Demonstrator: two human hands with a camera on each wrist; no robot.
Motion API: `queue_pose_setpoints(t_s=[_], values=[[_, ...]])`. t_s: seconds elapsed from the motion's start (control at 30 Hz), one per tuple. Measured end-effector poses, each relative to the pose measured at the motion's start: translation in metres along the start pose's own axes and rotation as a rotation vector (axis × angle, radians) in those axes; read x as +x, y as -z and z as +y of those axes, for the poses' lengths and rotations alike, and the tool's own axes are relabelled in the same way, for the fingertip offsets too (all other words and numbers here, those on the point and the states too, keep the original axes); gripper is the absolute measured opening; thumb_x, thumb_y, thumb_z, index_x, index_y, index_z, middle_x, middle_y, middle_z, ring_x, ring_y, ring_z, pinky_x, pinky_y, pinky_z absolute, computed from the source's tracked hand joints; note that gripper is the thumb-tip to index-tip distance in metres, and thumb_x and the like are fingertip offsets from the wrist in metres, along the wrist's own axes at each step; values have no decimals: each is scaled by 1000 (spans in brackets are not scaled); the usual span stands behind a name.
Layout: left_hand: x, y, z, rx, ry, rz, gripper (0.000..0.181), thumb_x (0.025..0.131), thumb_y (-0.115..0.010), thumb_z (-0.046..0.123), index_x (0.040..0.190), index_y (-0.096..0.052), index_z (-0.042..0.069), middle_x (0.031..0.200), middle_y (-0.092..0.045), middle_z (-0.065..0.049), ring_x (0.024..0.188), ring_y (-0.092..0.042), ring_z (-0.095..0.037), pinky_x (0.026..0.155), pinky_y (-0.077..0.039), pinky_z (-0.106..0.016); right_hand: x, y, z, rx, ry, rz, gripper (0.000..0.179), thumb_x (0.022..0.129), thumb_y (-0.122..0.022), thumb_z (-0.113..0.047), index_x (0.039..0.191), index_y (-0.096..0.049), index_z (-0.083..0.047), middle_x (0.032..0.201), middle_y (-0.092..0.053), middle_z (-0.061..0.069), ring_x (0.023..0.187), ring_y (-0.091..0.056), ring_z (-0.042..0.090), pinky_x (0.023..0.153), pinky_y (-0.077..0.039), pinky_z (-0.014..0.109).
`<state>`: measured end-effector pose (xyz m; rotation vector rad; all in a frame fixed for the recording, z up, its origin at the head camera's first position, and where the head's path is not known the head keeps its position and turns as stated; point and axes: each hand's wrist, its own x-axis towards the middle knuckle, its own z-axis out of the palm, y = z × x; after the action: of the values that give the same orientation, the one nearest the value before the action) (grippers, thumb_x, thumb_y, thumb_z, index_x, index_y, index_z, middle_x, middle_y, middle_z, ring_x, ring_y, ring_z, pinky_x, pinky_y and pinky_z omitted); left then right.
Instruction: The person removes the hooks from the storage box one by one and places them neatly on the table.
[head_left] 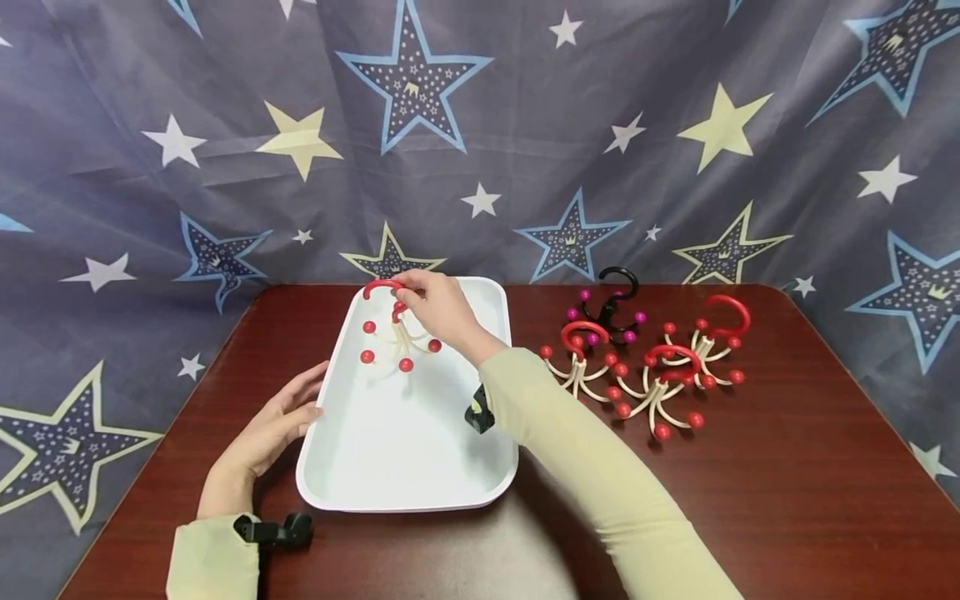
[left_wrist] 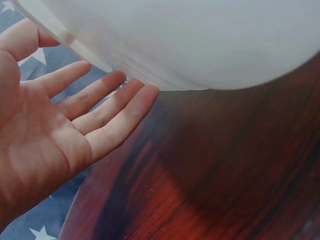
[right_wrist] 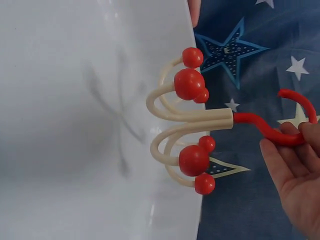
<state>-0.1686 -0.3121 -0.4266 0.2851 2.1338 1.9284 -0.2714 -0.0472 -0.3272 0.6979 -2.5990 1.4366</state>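
Observation:
My right hand (head_left: 442,310) grips the red hook of a claw-shaped hanger (right_wrist: 220,119), which has cream curved prongs tipped with red balls. It hangs upright over the far part of a white tray (head_left: 408,505), casting a shadow on the tray's floor. In the right wrist view the fingers and thumb hold the hook's curve. My left hand (head_left: 270,429) is at the tray's left side. The left wrist view shows its fingers nearly straight, their tips against the outer wall.
To the right on the dark red-brown table (head_left: 787,483) stand several similar hangers with red hooks (head_left: 658,392). Behind them is a black hanger (head_left: 609,312) with magenta balls. A grey star-patterned curtain (head_left: 525,108) hangs behind the table.

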Motion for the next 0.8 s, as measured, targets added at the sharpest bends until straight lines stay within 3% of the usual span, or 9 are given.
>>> queue_pose_setpoints(t_s=[0.47,0.8], values=[[-1,-1,0,-8,-10,-12,60,91,-47,3,144,-19,11,125,-45,11,100,-58,-5,77,-51,-27,-23,44,1,181,-28,-31,25,88,-58,-16,113,-62,-10,101,-68,3,89,-64,10,77,-50,22],[-1,0,0,-9,-13,-9,61,90,-47,3,144,-20,12,125,-45,12,100,-58,-5,78,-50,-27,-42,74,7,235,24,-19,25,88,-58,-16,111,-62,-6,98,-69,7,86,-65,13,76,-51,30]])
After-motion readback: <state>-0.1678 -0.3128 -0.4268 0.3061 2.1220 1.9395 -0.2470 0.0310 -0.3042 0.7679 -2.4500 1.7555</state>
